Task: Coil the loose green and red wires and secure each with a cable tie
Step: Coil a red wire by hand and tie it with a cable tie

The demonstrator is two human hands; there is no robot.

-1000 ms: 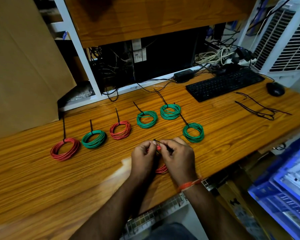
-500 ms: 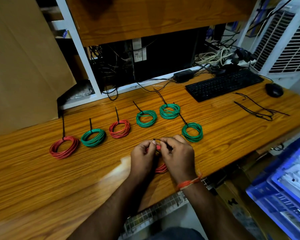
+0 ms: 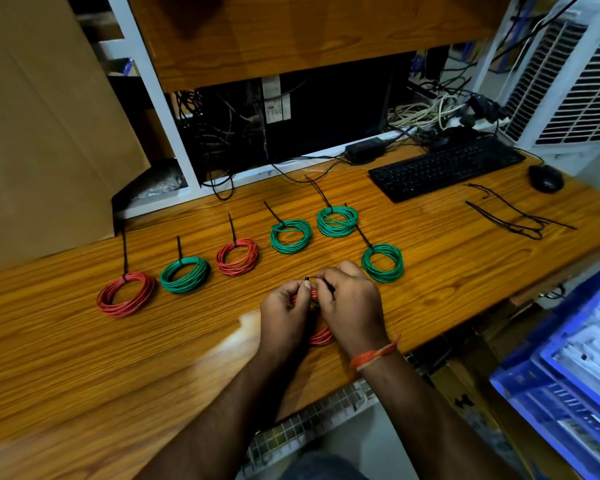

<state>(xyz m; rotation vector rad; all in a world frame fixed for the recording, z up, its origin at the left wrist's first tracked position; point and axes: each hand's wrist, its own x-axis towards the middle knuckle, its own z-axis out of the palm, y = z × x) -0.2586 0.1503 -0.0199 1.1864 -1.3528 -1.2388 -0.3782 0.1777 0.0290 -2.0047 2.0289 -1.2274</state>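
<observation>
Red wire coil [image 3: 321, 336], seemingly black-tied, pinched between both hands

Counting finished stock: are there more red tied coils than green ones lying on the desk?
No: four green coils lie tied on the desk, against two red coils.

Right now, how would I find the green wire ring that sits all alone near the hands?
Start at the black keyboard on the wooden desk and come toward the desk's front edge. The green coil lies just right of the hands. Unlike the other green coils, it sits nearest the front edge, out of the row.
</observation>
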